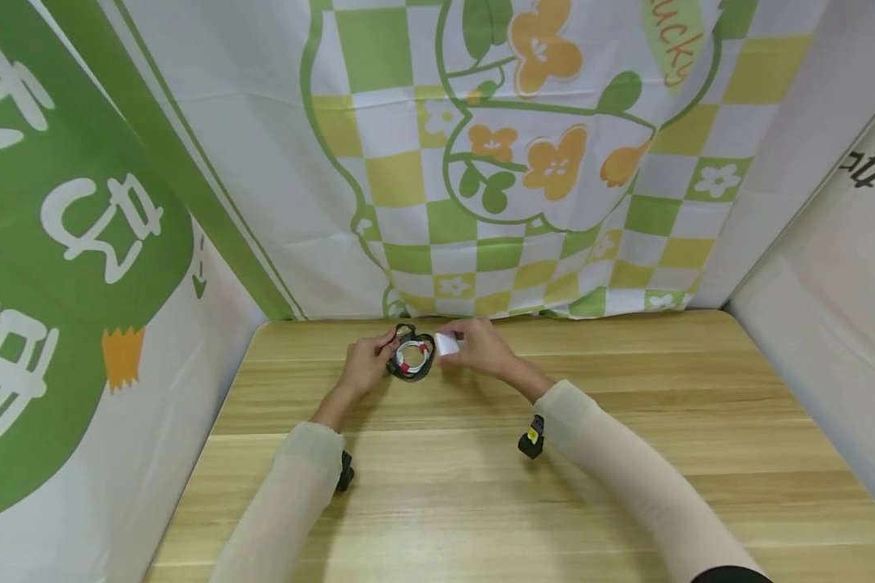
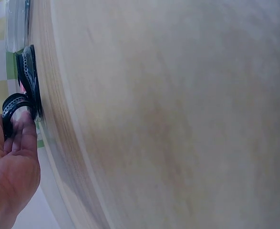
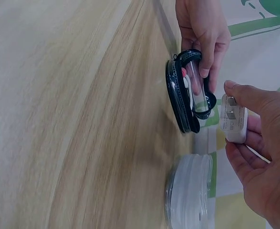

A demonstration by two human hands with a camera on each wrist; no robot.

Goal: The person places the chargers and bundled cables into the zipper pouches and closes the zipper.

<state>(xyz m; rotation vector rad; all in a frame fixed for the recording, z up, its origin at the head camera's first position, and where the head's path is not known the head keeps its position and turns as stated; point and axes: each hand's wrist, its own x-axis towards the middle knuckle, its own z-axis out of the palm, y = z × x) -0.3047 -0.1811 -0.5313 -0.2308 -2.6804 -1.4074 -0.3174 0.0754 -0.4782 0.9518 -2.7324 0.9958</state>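
Note:
My left hand pinches the raised lid of a small round zip case with black trim and a clear window. The case stands open near the back of the table. Inside it lies a coiled white cable with red bands around it. Just to the right, my right hand holds a white plug charger between thumb and fingers, its prongs facing the case. Charger and case are apart. In the left wrist view the left fingers are on the lid, and the charger is mostly out of frame.
A clear round container sits by the case, below the right hand in the right wrist view. The wooden table ends at a printed cloth behind the hands. More cloth hangs at both sides.

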